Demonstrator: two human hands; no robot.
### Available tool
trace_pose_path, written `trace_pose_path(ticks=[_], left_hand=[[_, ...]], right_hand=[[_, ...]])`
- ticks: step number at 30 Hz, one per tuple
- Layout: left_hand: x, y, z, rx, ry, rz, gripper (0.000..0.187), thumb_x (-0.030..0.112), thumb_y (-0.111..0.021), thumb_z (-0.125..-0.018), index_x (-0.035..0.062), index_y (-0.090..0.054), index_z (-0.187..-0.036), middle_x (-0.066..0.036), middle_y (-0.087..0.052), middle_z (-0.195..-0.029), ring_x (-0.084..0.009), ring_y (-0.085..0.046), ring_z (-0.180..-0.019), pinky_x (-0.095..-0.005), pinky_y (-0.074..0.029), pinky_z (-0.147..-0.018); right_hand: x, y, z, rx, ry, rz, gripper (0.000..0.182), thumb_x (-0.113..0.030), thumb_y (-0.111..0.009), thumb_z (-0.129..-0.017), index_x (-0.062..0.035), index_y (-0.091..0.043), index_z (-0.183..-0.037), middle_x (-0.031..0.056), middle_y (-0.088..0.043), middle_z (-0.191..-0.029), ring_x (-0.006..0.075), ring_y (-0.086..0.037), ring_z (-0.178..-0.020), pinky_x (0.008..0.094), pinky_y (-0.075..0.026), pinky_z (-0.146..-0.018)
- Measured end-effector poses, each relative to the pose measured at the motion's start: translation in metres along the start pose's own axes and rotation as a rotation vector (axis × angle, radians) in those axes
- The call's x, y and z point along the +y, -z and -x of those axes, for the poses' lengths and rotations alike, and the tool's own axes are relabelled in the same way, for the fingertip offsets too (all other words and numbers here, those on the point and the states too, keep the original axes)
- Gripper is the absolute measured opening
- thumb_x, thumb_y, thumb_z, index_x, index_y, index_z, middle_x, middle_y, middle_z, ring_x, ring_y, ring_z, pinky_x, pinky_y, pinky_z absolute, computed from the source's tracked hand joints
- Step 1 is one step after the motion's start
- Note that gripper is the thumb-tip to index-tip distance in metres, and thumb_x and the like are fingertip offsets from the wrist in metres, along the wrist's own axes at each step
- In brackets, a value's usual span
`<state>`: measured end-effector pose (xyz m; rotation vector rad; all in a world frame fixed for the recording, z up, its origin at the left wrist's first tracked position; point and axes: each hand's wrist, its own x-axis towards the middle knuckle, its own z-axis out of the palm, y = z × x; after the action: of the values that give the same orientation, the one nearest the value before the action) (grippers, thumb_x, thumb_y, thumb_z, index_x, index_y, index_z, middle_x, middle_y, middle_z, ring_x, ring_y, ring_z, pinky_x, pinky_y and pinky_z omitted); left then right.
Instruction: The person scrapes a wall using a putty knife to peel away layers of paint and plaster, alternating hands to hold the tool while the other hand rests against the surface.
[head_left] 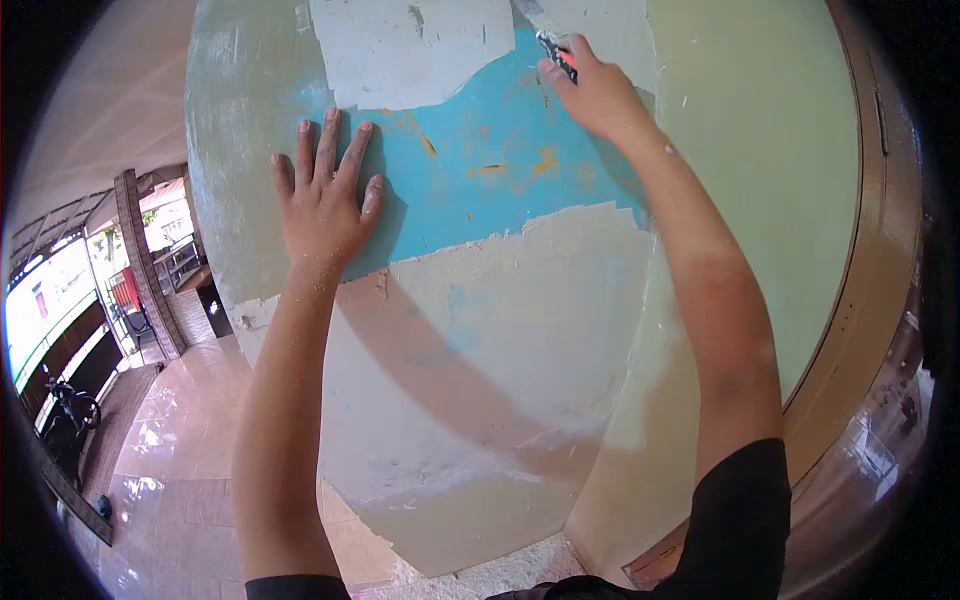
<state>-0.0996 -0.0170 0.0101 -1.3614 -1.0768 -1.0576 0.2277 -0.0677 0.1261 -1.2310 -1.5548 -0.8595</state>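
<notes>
Scraper (553, 50): one, high on the pillar wall (520, 330), blade up-left at the edge between blue paint (480, 190) and pale upper coat. Right hand (590, 90) nearer, fingers curled around its handle. Left hand (325, 200) flat on wall lower-left, fingers spread. Hands: two.

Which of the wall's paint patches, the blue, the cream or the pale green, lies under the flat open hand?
The blue patch: the left hand lies spread flat on its left edge. The right hand grips a scraper higher up, at the blue's top edge.
</notes>
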Motion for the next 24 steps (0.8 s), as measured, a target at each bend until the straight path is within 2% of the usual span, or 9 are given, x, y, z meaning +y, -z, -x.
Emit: trace_pose_path(ticks=[2,3,5,6,8,11,14,24], left_hand=[[0.001,0.001,-0.001,0.002,-0.002,-0.001,0.065,0.041,-0.055,-0.096,0.0382,-0.035,-0.158,0.001,-0.023,-0.17,-0.0292,-0.019,-0.156,-0.0608,-0.012,-0.124],[0.001,0.002,0.0,-0.003,0.0,-0.003,0.065,0.041,-0.055,-0.096,0.0383,-0.035,-0.158,0.001,-0.023,-0.17,-0.0293,-0.019,-0.156,-0.0608,-0.012,-0.124],[0.001,0.003,-0.001,-0.008,0.001,-0.006,0.065,0.041,-0.055,-0.096,0.0385,-0.034,-0.158,0.001,-0.023,-0.17,-0.0294,-0.019,-0.156,-0.0608,-0.012,-0.124],[0.002,0.003,-0.001,-0.015,0.007,-0.011,0.065,0.041,-0.055,-0.096,0.0385,-0.035,-0.158,0.001,-0.023,-0.169,-0.0296,-0.019,-0.156,-0.0609,-0.012,-0.124],[0.002,0.003,-0.001,-0.026,0.012,-0.017,0.065,0.041,-0.054,-0.096,0.0385,-0.035,-0.158,0.001,-0.023,-0.169,-0.0299,-0.018,-0.156,-0.061,-0.012,-0.124],[0.001,0.001,-0.001,-0.006,0.006,-0.012,0.064,0.041,-0.054,-0.096,0.0385,-0.035,-0.158,0.001,-0.024,-0.169,-0.0301,-0.019,-0.156,-0.0613,-0.012,-0.124],[0.001,0.0,-0.001,0.013,-0.001,-0.003,0.063,0.042,-0.053,-0.097,0.0383,-0.036,-0.158,0.001,-0.025,-0.169,-0.0304,-0.02,-0.156,-0.0615,-0.013,-0.124],[0.001,0.0,0.0,0.025,0.002,-0.007,0.063,0.043,-0.053,-0.096,0.0384,-0.037,-0.157,0.0,-0.027,-0.168,-0.0302,-0.022,-0.155,-0.061,-0.012,-0.124]], right_hand=[[0.007,-0.009,0.011,0.005,-0.04,-0.188,0.052,-0.043,-0.053,-0.1,-0.0082,-0.045,-0.138,0.0238,-0.072,-0.1,0.0449,-0.069,-0.097,0.0529,-0.054,-0.084],[0.011,-0.012,0.017,0.007,-0.041,-0.189,0.052,-0.043,-0.053,-0.1,-0.0082,-0.045,-0.138,0.0238,-0.072,-0.1,0.0449,-0.069,-0.097,0.0529,-0.054,-0.084],[0.016,-0.019,0.029,0.08,-0.138,-0.267,0.049,-0.036,-0.056,-0.1,-0.0099,-0.045,-0.14,0.0223,-0.071,-0.104,0.0425,-0.069,-0.095,0.0517,-0.053,-0.084],[0.02,-0.024,0.033,0.08,-0.141,-0.27,0.049,-0.036,-0.056,-0.1,-0.0099,-0.045,-0.14,0.0223,-0.071,-0.104,0.0425,-0.069,-0.095,0.0517,-0.053,-0.084],[0.032,-0.039,0.04,0.243,-0.102,-0.361,0.048,-0.028,-0.061,-0.098,-0.012,-0.048,-0.141,0.0214,-0.068,-0.113,0.0384,-0.068,-0.1,0.049,-0.052,-0.087],[0.045,-0.054,0.043,0.327,-0.039,-0.321,0.046,-0.024,-0.063,-0.096,-0.0126,-0.05,-0.139,0.0205,-0.063,-0.12,0.0358,-0.065,-0.106,0.0467,-0.051,-0.091],[0.049,-0.059,0.049,0.277,-0.097,-0.303,0.045,-0.022,-0.063,-0.096,-0.0111,-0.05,-0.138,0.0198,-0.06,-0.122,0.0359,-0.063,-0.109,0.0457,-0.051,-0.092],[0.044,-0.064,0.058,0.25,-0.093,-0.379,0.042,-0.019,-0.062,-0.097,-0.012,-0.05,-0.137,0.0204,-0.063,-0.122,0.0368,-0.064,-0.112,0.0465,-0.051,-0.094]])
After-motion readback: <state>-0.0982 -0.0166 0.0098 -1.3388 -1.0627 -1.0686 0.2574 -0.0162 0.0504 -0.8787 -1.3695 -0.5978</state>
